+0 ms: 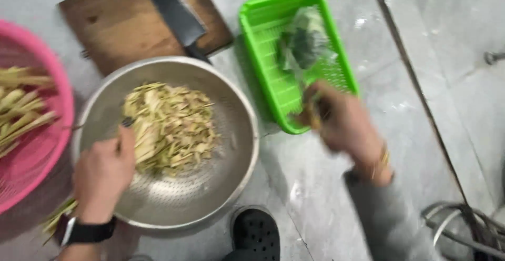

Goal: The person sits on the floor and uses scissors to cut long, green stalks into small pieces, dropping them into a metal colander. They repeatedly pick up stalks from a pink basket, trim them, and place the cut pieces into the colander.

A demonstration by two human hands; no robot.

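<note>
A round metal colander (pixel 231 150) sits on the grey floor with a heap of chopped pale green stalk pieces (pixel 171 127) in it. My left hand (pixel 102 174), with a black watch on the wrist, reaches over the colander's left rim and grips a small dark-handled tool beside the heap. My right hand (pixel 342 124) is blurred at the near corner of a green plastic basket (pixel 263 56); its fingers are closed on something small and yellowish that I cannot make out. A crumpled clear bag (pixel 305 40) with dark contents lies in the green basket.
A pink basket (pixel 55 82) with long pale stalks (pixel 21 108) stands at the left. A wooden cutting board (pixel 121 24) with a cleaver (pixel 173 13) lies behind the colander. A black perforated shoe (pixel 256 233) is near the bottom edge; hoses (pixel 463 224) lie at the bottom right.
</note>
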